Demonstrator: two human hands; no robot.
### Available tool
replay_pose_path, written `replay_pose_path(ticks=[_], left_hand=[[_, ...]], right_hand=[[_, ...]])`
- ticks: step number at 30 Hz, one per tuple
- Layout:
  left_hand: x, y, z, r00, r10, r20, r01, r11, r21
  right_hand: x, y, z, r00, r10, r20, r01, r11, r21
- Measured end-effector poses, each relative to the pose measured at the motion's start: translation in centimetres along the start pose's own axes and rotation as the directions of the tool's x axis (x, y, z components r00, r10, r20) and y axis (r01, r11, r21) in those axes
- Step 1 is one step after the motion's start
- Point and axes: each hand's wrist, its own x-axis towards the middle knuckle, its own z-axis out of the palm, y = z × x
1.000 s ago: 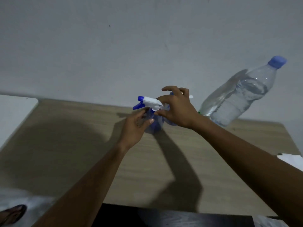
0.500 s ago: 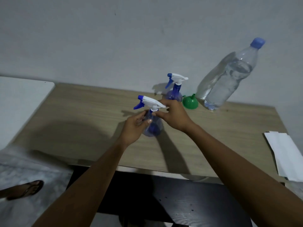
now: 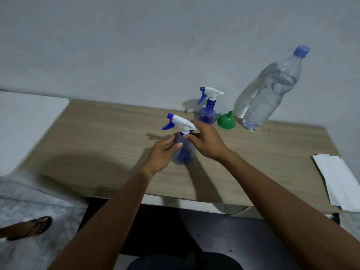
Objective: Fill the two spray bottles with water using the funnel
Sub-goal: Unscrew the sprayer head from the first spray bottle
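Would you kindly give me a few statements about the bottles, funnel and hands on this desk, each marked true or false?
1. Both hands, left hand and right hand, are on the near spray bottle. True.
2. The green funnel sits in a bottle's neck. False: it rests on the desk, wide end down.
3. The far spray bottle has its trigger head on. True.
4. The large water bottle is uncapped. False: its blue cap is on.
5. The white paper lies at the desk's left edge. False: it is at the right edge.
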Motion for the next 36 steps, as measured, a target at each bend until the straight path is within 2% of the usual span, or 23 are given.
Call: replay_pose_path(ticks=[5, 10, 13, 17, 21, 27, 31, 36], left_hand=[[-0.4, 0.2, 0.2, 1.000, -0.001, 0.016, 0.001, 1.000, 0.022], [-0.9, 0.7, 0.2, 0.999, -0.019, 0.032, 0.018, 0.998, 0.052], [-1.4, 1.1, 0.6, 1.000, -0.019, 0.014, 0.018, 0.999, 0.044], [-1.9, 1.6, 1.6, 1.000, -0.019, -0.017, 0.020, 0.998, 0.054], [-2.2, 1.5, 2.2, 0.999, -0.033, -0.037, 0.035, 0.998, 0.048], [-2.2, 1.4, 2.5, 0.996, -0.066, -0.059, 0.069, 0.996, 0.059], [-2.6, 2.4, 2.6, 0.995, -0.079, -0.058, 0.082, 0.995, 0.056], [-3.1, 1.9, 2.4, 0.998, -0.065, -0.027, 0.067, 0.996, 0.057]], right_hand=[[0.5, 0.2, -0.9, 0.994, -0.089, 0.069, 0.097, 0.989, -0.111], [0.4, 0.6, -1.4, 0.991, -0.074, 0.110, 0.080, 0.996, -0.049], [0.2, 0.6, -1.6, 0.996, -0.038, 0.083, 0.036, 0.999, 0.028], [0.2, 0.5, -1.5, 1.000, 0.013, 0.015, -0.013, 1.000, 0.015], [0.3, 1.0, -1.3, 0.998, -0.067, 0.016, 0.068, 0.997, -0.027], [0.1, 1.5, -2.3, 0.977, -0.160, 0.144, 0.162, 0.987, -0.008], [0.4, 1.4, -3.1, 0.964, -0.146, 0.224, 0.150, 0.989, 0.003], [0.4, 0.6, -2.7, 0.983, -0.091, 0.158, 0.104, 0.992, -0.074]])
